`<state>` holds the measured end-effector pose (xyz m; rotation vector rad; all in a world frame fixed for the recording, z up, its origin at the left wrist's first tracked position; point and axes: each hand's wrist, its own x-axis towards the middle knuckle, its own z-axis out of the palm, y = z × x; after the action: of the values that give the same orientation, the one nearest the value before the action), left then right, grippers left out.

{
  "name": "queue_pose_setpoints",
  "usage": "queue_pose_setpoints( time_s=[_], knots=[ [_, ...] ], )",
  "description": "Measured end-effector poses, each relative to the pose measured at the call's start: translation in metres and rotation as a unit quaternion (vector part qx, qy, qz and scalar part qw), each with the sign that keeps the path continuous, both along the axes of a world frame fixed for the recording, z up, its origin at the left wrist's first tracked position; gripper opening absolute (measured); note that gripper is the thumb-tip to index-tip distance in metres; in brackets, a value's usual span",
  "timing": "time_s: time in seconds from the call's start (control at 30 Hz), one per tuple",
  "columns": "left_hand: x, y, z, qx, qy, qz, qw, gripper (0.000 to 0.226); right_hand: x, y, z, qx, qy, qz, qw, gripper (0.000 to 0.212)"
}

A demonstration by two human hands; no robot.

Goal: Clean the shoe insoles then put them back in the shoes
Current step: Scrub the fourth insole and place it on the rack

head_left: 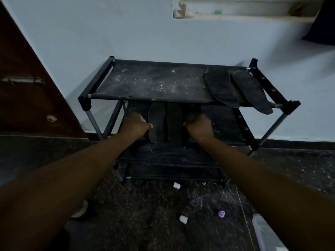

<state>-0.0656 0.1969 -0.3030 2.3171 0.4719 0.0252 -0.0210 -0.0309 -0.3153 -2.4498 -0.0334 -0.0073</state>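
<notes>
Two dark insoles lie side by side on the middle shelf of a black shoe rack (101, 77), a left insole (156, 122) and a right insole (174, 122). My left hand (135, 124) reaches under the top shelf, fingers curled, thumb pinching the left insole's outer edge. My right hand (198, 125) is curled at the right insole's outer edge with its thumb against it; its fingertips are lost in shadow. Two more insoles, one (220, 86) beside the other (252, 91), lie on the right end of the dusty top shelf, overhanging its front. No shoes are visible.
The rack stands against a pale wall, with a brown door (27, 98) to its left. On the dark floor lie two white caps (176, 185) (183, 219), a purple cap (221, 213), a clear plastic container (266, 234) and a tape roll (81, 210).
</notes>
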Motion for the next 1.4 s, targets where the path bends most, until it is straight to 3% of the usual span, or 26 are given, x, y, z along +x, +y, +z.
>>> queue_pose_setpoints(
  time_s=[0.1,0.17,0.27,0.47,0.57,0.8,0.9,1.1,1.27,1.4],
  knots=[
    [-0.017,-0.011,0.010,-0.026,-0.032,-0.025,0.999,0.023,-0.034,-0.009,0.013,0.064,-0.021,0.004,0.998,0.018],
    [-0.030,-0.022,0.018,-0.035,-0.046,-0.042,0.997,0.023,-0.057,-0.012,0.024,0.071,-0.038,0.014,0.997,0.027],
    [-0.049,-0.041,0.029,-0.027,-0.063,-0.063,0.996,0.023,-0.084,-0.017,0.041,0.091,-0.058,0.020,0.994,0.014],
    [-0.074,-0.076,0.068,0.002,-0.102,-0.118,0.988,0.019,-0.123,-0.031,0.081,0.121,-0.102,0.036,0.987,0.019],
    [-0.080,-0.096,0.098,-0.004,-0.135,-0.158,0.978,0.015,-0.135,-0.046,0.109,0.116,-0.157,0.036,0.980,0.009],
    [-0.053,-0.148,0.155,-0.005,-0.199,-0.165,0.966,0.020,-0.109,-0.090,0.170,0.112,-0.233,-0.015,0.966,0.020],
    [-0.025,-0.164,0.164,0.003,-0.184,-0.124,0.975,0.024,-0.078,-0.107,0.185,0.082,-0.209,-0.052,0.973,0.031],
    [0.025,-0.177,0.164,-0.015,-0.082,-0.072,0.994,0.036,-0.014,-0.137,0.186,-0.027,-0.102,-0.080,0.991,0.015],
    [0.044,-0.188,0.157,-0.054,-0.040,-0.019,0.998,0.041,0.011,-0.145,0.177,-0.094,-0.046,-0.067,0.992,0.047],
    [0.053,-0.193,0.159,-0.057,-0.011,-0.019,0.998,0.037,0.017,-0.148,0.170,-0.115,-0.032,-0.050,0.992,0.055]
  ],
)
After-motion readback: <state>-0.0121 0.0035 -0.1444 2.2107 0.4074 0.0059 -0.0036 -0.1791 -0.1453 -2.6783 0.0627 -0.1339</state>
